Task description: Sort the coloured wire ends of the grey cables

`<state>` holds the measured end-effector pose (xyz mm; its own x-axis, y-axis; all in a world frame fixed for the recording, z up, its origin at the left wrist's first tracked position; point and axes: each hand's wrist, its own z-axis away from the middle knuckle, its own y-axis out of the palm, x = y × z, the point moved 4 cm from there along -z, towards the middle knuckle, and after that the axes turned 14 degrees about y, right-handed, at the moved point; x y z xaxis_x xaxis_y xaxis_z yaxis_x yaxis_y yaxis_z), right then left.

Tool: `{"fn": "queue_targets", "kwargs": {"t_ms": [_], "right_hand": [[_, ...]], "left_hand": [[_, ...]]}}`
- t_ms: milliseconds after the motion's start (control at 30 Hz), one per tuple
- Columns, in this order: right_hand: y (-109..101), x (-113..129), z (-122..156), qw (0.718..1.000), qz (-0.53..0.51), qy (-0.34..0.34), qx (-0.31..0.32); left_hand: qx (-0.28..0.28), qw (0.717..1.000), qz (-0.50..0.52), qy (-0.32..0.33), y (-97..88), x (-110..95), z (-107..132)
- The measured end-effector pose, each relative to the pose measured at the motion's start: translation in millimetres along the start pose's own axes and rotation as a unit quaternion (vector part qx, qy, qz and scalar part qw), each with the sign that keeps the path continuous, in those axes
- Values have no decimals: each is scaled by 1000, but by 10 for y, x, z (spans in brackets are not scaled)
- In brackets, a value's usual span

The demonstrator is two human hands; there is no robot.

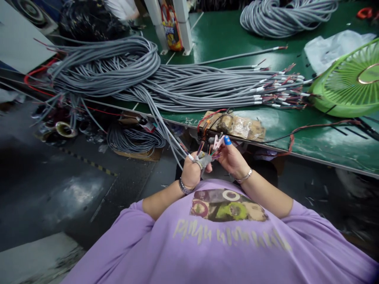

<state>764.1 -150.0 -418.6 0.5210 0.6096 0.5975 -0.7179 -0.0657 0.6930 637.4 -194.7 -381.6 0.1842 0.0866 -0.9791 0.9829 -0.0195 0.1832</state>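
Grey cables (pixel 163 126), head view, hang from beside the large coil (pixel 109 75) on the green surface (pixel 213 35), over its front edge; left hand (pixel 191 173) has fingers closed round their ends; right hand (pixel 232 159) just beside, fingers pinching a pale pink clip-like piece (pixel 217 142) near thin coloured wires (pixel 218 156).

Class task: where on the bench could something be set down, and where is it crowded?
Bare green bench top shows between the white post and the cable coil; a small patch lies between the brown board and the green fan. The grey cables crowd the left and middle; little room between the left hand and right hand.
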Motion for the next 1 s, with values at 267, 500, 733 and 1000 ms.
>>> {"fn": "queue_targets", "kwargs": {"t_ms": [267,500,733,1000], "right_hand": [[43,-25,-67,997,-67,44,9],[26,-45,-95,995,-91,34,-13],[-16,-65,-31,996,-63,59,18],[-133,-9,169,980,128,141,51]], "left_hand": [[-9,1000,1,-7,2,61,-36],[-2,1000,11,-16,-6,146,-35],[11,1000,-3,-4,-28,93,-1],[67,995,-74,6,-144,124,105]]}}
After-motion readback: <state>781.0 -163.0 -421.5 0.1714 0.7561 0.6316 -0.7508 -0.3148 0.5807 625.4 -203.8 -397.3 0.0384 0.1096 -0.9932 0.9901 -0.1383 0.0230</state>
